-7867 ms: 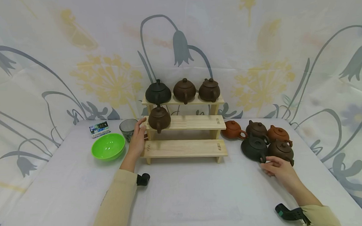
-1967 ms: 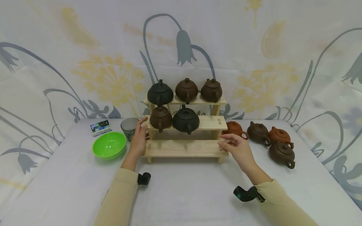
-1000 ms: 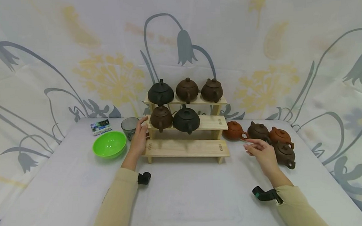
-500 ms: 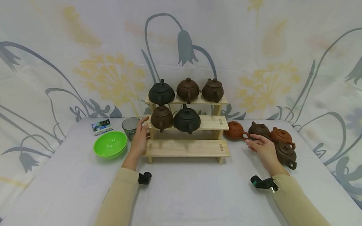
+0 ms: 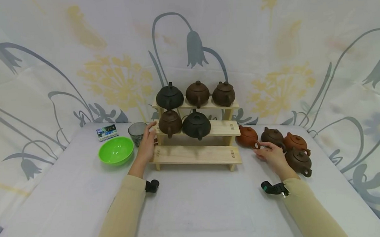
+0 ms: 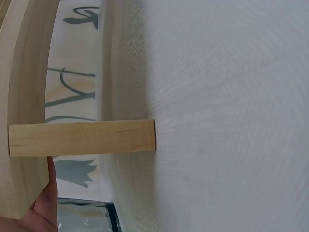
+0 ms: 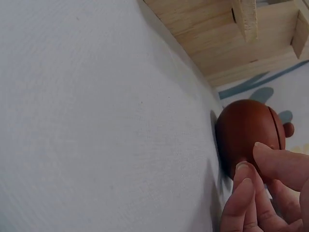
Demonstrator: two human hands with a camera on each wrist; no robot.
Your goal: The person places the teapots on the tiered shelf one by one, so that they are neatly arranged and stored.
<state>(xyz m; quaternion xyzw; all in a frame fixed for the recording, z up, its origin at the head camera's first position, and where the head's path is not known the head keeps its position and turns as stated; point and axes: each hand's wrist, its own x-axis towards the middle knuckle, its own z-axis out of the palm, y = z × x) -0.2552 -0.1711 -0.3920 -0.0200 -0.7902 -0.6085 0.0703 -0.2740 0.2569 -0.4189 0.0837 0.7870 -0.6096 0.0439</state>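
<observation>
Thumb and fingers of the right hand [image 5: 273, 158] pinch the handle of a reddish-brown teapot [image 5: 247, 137], right of the wooden stand [image 5: 198, 155]. The right wrist view shows this teapot [image 7: 247, 133] close up, its handle hidden behind the fingers. At the stand's left end, the left hand [image 5: 145, 145] grips the side by the middle shelf; in the left wrist view, part of the hand [image 6: 42, 212] shows behind the wood. A brown teapot [image 5: 170, 123] and a black teapot [image 5: 196, 125] stand on the middle shelf, and three dark teapots on the top one.
Right of the right hand, a brown teapot [image 5: 273, 136], an orange-brown one [image 5: 295, 143] and a dark brown one [image 5: 298, 161] stand close together. A green bowl [image 5: 116, 151], a glass [image 5: 136, 131] and a small patterned box [image 5: 107, 132] are at the left.
The black teapot has gone from the right group to the middle shelf. Since then the right hand has moved back right and taken the reddish-brown teapot's handle, which has turned slightly. The left hand stays put.
</observation>
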